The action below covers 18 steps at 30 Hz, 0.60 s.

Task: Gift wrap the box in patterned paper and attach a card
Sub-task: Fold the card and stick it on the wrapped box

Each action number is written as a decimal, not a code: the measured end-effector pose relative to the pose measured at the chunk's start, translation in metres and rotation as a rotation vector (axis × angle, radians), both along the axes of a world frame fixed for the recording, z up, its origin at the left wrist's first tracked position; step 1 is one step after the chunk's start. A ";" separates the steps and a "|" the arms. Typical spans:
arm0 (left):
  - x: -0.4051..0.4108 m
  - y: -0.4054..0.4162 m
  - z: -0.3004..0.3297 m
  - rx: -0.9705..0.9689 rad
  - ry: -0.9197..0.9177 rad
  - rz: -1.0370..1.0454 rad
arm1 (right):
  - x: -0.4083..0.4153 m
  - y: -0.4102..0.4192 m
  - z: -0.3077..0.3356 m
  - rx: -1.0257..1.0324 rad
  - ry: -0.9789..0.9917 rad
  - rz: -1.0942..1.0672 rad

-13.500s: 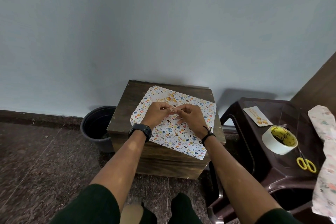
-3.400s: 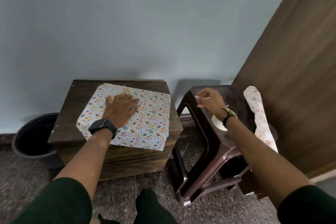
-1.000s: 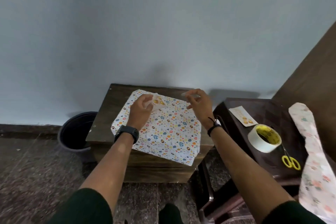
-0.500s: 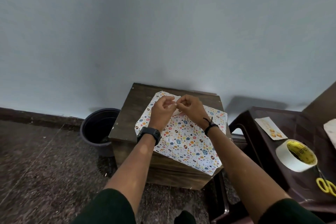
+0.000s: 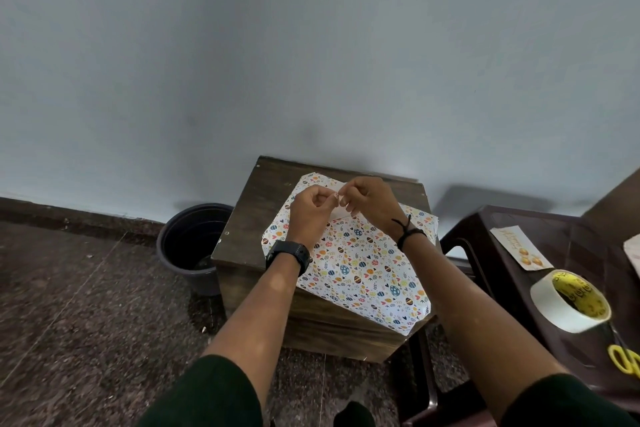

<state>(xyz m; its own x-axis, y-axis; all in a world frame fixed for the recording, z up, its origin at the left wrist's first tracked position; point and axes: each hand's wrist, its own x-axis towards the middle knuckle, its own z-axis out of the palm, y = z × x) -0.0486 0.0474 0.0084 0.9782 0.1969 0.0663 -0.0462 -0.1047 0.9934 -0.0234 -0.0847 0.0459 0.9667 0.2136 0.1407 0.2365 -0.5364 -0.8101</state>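
Head view: I am sitting over a wooden worktop (image 5: 249, 204) by the wall, working both hands together above the far end of the wrapped box (image 5: 356, 267). The box is lying flat on the worktop, already covered in white paper printed with coloured eggs and hearts. My left hand (image 5: 310, 215) and right hand (image 5: 369, 201) are meeting fingertip to fingertip, fingers curled in a tight pinching grip on something small and pale between them. I am judging it to be a bit of tape, though it is too slight to tell for certain. A pale flat piece (image 5: 337, 210) is lying on the paper just under my hands; it may be a card, but my fingers are hiding most of it.

On the dark plastic stool (image 5: 485, 225) to my right are lying a printed card (image 5: 521, 248), a roll of tape (image 5: 571, 302) and yellow scissors (image 5: 625, 362), all untouched at this moment. A black bucket (image 5: 190, 246) is standing on the floor to the left of the worktop.

Wrapping is looking finished, so the step in hand is appearing to be the attaching of a card. Next I am needing to free the sticky piece cleanly, lay it across the card's edge and press it flat without creasing the paper.
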 end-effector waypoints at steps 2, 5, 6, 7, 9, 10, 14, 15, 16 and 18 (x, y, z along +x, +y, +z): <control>-0.001 0.000 0.001 -0.008 0.002 0.006 | 0.001 -0.001 -0.001 -0.006 0.008 0.021; -0.003 0.000 0.004 -0.036 0.003 0.003 | 0.001 -0.004 -0.002 0.015 0.023 0.048; -0.003 0.000 0.005 -0.042 0.009 0.005 | 0.002 -0.005 -0.002 0.037 0.030 0.049; -0.003 0.000 0.006 -0.049 0.018 0.005 | 0.002 -0.006 0.000 0.059 0.039 0.051; -0.004 -0.001 0.007 -0.051 0.025 0.007 | 0.003 -0.007 0.001 0.087 0.062 0.061; -0.004 -0.001 0.007 -0.047 0.023 0.006 | 0.003 -0.006 0.001 0.100 0.067 0.063; -0.005 -0.001 0.008 -0.036 0.009 0.014 | 0.005 0.000 0.000 0.127 0.069 0.031; -0.005 -0.001 0.008 -0.037 0.008 0.020 | 0.005 0.000 -0.001 0.130 0.067 0.030; -0.005 -0.001 0.008 -0.037 0.007 0.025 | 0.005 -0.001 -0.002 0.132 0.065 0.032; -0.005 0.000 0.007 -0.032 -0.008 0.031 | 0.006 -0.002 -0.002 0.131 0.067 0.025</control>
